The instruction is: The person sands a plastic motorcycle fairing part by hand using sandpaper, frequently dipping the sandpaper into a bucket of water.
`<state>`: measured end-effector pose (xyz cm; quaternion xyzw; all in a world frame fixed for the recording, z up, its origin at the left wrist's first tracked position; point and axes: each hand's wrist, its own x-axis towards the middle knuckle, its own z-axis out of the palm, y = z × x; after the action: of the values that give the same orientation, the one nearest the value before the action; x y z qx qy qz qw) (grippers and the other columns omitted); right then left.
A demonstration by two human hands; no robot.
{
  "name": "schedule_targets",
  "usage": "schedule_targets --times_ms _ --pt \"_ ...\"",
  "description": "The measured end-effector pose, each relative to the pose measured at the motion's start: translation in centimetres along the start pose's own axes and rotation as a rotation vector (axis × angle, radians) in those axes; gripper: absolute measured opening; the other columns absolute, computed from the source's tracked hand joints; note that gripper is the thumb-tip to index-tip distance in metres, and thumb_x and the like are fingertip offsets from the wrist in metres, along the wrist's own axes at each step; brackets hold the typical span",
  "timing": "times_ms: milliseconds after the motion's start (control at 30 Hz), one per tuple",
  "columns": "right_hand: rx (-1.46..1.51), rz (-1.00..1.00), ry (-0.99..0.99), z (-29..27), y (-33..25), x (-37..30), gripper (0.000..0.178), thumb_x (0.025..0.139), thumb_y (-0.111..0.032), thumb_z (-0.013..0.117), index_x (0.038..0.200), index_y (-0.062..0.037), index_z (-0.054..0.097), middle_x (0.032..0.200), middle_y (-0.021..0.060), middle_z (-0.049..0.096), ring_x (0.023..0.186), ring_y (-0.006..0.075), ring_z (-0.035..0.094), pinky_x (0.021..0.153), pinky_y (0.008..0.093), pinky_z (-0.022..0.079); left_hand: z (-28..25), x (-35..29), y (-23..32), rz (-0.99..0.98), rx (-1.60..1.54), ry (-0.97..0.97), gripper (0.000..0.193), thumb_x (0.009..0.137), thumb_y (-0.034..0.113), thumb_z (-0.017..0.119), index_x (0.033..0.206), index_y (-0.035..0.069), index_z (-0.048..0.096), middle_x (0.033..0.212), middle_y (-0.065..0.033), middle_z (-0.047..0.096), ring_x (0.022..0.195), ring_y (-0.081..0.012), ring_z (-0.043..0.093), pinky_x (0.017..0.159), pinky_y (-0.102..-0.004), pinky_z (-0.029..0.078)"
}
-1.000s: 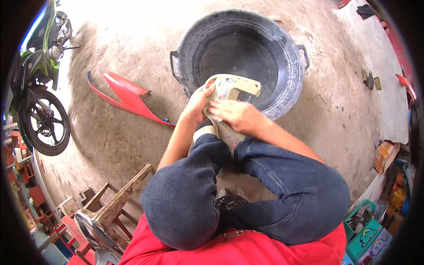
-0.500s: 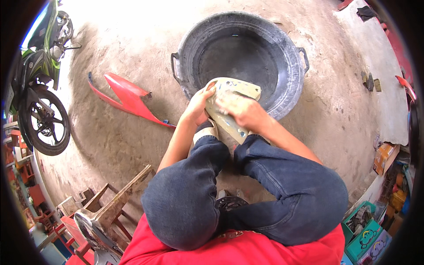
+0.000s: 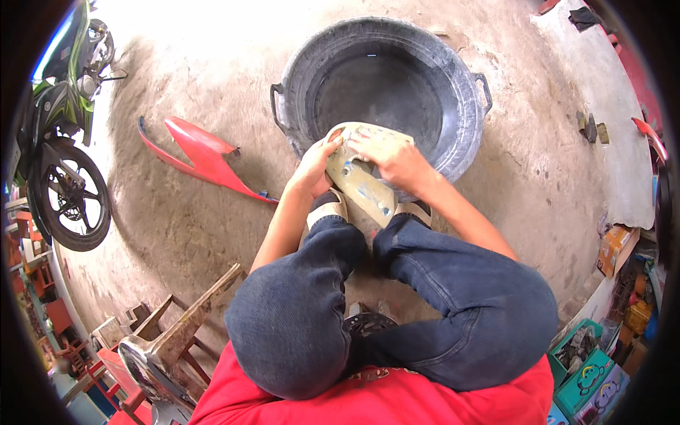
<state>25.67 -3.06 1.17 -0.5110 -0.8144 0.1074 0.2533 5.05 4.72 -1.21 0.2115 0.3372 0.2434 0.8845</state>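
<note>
A pale yellowish motorcycle body panel, patchy with blue and darker marks, lies tilted between my feet and the near rim of a large dark basin. My left hand grips its upper left edge, thumb on the face. Against the panel's upper face press the bent fingers of my right hand; whatever may be under them is hidden. Shallow water seems to stand in the basin, which has a handle on each side.
On the floor to the left lies a red curved body panel. A motorcycle stands beyond it. A worn wooden stool is near my left knee. At lower right are boxes and a carton. Flat grey sheeting lies far right.
My right hand has slid up and slightly left along the panel, from a blurred rubbing motion to a sharper view. My left hand keeps its grip.
</note>
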Motion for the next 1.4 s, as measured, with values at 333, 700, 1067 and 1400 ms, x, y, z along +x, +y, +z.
schedule_targets --times_ms 333,700,1067,1400 --pt "-0.052 0.0 0.023 0.0 -0.5 -0.7 0.042 0.093 -0.015 0.062 0.133 -0.0102 0.07 0.134 0.0135 0.07 0.122 0.0281 0.069 0.104 0.0396 0.055 -0.3 -0.3 0.2 -0.053 0.025 0.011 0.043 0.11 0.033 0.054 0.141 0.004 0.057 0.131 -0.0115 0.068 0.118 -0.0221 0.067 0.103 -0.0403 0.055" --pt "-0.039 0.073 -0.011 0.4 -4.0 -0.3 0.044 0.094 -0.015 0.061 0.137 -0.013 0.068 0.134 0.017 0.069 0.12 0.0306 0.069 0.1 0.0415 0.056 0.9 -0.4 0.5 -0.037 0.072 0.003 0.077 0.111 0.061 0.032 0.157 0.001 0.04 0.153 -0.0134 0.054 0.138 -0.024 0.054 0.116 -0.0412 0.045" --pt "0.043 -0.032 -0.027 0.8 -2.8 -0.3 0.038 0.094 -0.013 0.063 0.13 -0.0026 0.069 0.129 0.016 0.072 0.121 0.03 0.069 0.1 0.0407 0.057 0.0 -0.2 0.1 -0.01 0.073 0.029 0.076 0.111 0.06 0.033 0.159 0.001 0.039 0.153 -0.0144 0.053 0.136 -0.0247 0.055 0.114 -0.0424 0.047" --pt "0.046 0.147 -0.005 -0.4 -0.6 1.1 0.041 0.093 -0.012 0.061 0.133 -0.0045 0.068 0.131 0.0193 0.07 0.116 0.0338 0.07 0.099 0.0419 0.056 -0.3 0.6 0.4 0.009 0.059 0.013 0.073 0.112 0.057 0.034 0.158 0.002 0.04 0.154 -0.0141 0.052 0.139 -0.0244 0.053 0.114 -0.043 0.046"
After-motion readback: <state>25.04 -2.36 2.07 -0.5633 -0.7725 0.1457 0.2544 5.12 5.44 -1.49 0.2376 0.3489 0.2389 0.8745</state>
